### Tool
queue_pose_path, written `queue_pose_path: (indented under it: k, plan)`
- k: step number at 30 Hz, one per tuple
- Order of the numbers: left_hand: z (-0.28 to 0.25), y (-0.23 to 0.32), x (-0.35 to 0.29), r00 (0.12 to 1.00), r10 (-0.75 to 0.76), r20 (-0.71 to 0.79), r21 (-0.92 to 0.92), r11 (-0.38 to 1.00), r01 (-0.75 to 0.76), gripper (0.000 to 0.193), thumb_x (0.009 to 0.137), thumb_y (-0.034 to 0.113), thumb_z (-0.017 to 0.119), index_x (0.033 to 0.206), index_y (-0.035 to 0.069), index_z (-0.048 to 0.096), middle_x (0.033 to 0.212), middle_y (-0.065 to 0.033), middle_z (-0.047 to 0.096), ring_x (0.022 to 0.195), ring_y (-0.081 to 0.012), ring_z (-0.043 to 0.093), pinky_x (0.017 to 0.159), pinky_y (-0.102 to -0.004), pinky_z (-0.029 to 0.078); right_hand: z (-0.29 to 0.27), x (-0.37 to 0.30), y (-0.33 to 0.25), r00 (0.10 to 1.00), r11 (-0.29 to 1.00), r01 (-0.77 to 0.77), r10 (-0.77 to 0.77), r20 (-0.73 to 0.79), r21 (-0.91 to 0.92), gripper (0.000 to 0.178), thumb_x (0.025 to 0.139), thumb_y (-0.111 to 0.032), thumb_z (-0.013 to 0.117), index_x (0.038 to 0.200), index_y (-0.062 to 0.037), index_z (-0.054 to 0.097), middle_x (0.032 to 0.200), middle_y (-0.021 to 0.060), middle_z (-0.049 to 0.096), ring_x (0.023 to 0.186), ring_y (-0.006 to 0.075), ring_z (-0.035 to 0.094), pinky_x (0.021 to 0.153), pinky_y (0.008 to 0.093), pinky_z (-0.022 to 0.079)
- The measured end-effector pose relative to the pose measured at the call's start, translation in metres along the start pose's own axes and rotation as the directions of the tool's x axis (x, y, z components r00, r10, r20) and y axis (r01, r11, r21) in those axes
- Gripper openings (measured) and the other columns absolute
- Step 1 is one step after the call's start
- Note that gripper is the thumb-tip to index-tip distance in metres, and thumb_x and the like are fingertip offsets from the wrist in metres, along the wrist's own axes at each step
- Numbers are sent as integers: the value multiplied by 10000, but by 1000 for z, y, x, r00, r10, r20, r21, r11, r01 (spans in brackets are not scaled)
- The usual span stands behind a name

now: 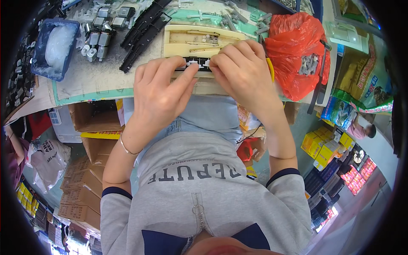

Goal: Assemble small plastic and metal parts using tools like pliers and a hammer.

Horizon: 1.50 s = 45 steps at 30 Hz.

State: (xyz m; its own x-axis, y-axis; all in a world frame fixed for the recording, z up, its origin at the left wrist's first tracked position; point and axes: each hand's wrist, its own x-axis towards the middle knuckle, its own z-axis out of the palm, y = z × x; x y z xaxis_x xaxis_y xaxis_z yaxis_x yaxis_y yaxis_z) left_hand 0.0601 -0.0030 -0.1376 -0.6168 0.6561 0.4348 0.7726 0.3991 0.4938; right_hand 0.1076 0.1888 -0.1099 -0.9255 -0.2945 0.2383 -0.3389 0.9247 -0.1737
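At the table's near edge, both hands hold a black plastic strip with small white parts, one at each end. My left hand is closed on its left end, with the thumb lying across the white parts. My right hand grips the right end, its fingers bent and partly hiding it. Just beyond the strip lies a cream plastic fixture with a long recess. The strip rests at the fixture's near side; whether it is seated there I cannot tell.
Long black plastic strips, small silver motors and a blue tray holding a whitish mass lie to the left. On the right are a red plastic bag with small grey parts and a dark long-handled tool. Grey pins lie behind.
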Motion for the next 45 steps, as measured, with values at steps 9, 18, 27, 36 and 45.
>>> queue_pose_path:
  k: [9, 18, 27, 36, 45]
  plan:
    - [14, 0, -10, 996, 71, -54, 152, 987, -62, 296, 684, 138, 705, 978, 116, 683, 922, 19, 572, 807, -153, 531, 721, -303, 355, -9, 2, 1, 994, 988, -25, 8, 105, 154, 102, 692, -70, 618, 793, -64, 604, 778, 48, 546, 857, 222, 539, 855, 363, 401]
    - [26, 7, -18, 982, 188, 3, 290, 940, -181, 329, 742, 220, 683, 1061, 142, 677, 887, 31, 556, 749, -128, 510, 733, -291, 332, 1, -10, -2, 983, 958, -179, 180, 16, 224, 205, 708, -102, 667, 913, -91, 677, 878, 51, 552, 888, 228, 530, 843, 377, 368]
    - [39, 16, -26, 989, 143, 37, 381, 913, -146, 383, 736, 214, 680, 1096, 85, 648, 814, 35, 541, 697, -115, 491, 714, -279, 304, 0, 2, 0, 991, 956, -135, 129, 41, 262, 167, 657, -99, 668, 821, -65, 673, 863, 51, 547, 895, 228, 528, 848, 379, 368]
    - [-21, -27, 20, 998, -41, -57, 155, 987, 49, 380, 751, 70, 664, 1124, 59, 596, 988, -73, 614, 886, -241, 554, 775, -372, 383, -3, -25, 15, 844, 764, -389, 520, -134, 515, 282, 776, -98, 665, 1052, -44, 653, 1010, 117, 590, 982, 275, 537, 863, 377, 400]
    - [-23, -80, 78, 983, -182, 28, 481, 864, 146, 110, 795, 162, 651, 774, 56, 670, 844, -48, 597, 846, -239, 547, 720, -380, 396, -3, 11, 69, 895, 894, -412, 434, -105, 176, 241, 800, -90, 613, 1021, 5, 634, 998, 162, 600, 959, 335, 559, 836, 400, 451]
